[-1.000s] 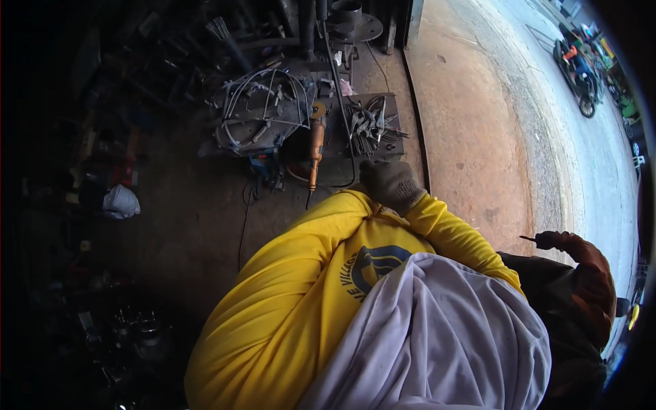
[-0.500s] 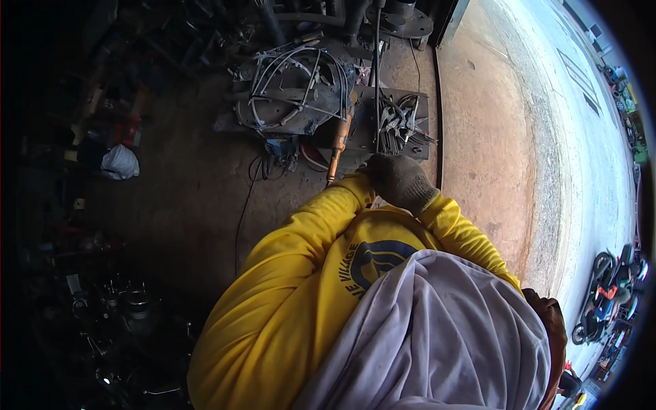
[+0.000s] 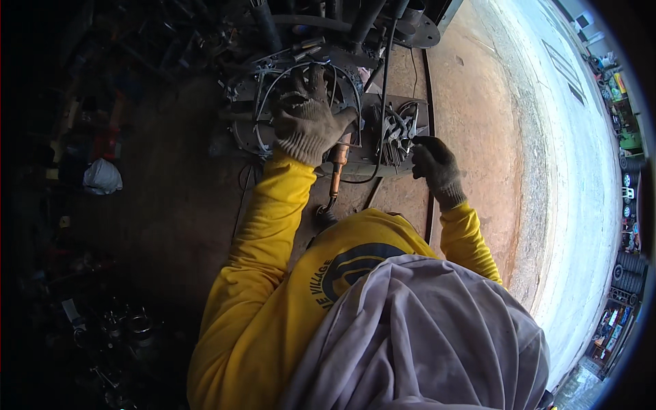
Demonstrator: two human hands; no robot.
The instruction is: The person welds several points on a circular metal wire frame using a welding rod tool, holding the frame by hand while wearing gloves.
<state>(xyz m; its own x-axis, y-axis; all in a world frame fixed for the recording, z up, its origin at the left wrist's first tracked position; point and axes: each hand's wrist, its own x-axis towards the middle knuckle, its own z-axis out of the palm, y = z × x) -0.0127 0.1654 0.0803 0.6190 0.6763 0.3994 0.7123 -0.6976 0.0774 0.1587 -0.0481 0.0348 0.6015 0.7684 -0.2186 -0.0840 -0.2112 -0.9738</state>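
Note:
My left hand (image 3: 305, 123), in a grey-brown knit glove, reaches over the round frame of bent metal rods (image 3: 254, 130) on the dark work table. Its fingers are stretched out and the thumb stands apart; the hand hides part of the frame. Just below the thumb lies a slim orange power tool (image 3: 340, 164). My right hand (image 3: 437, 167), gloved too, hovers beside the right end of a pile of metal strips and clamp-like pieces (image 3: 396, 140). Its fingers are loosely bent, thumb apart, with nothing visible in them.
A black cable (image 3: 385, 89) hangs down past the pile and curves toward the orange tool. Metal tubes and a flanged plate (image 3: 425, 32) stand at the far side. Dark machine parts (image 3: 130, 328) lie at lower left, near a white bag (image 3: 102, 176). Pavement (image 3: 581, 205) runs along the right.
My hands were together in front of my chest and have parted. The left has reached forward over the rod frame; the right has moved out to the right beside the metal pile.

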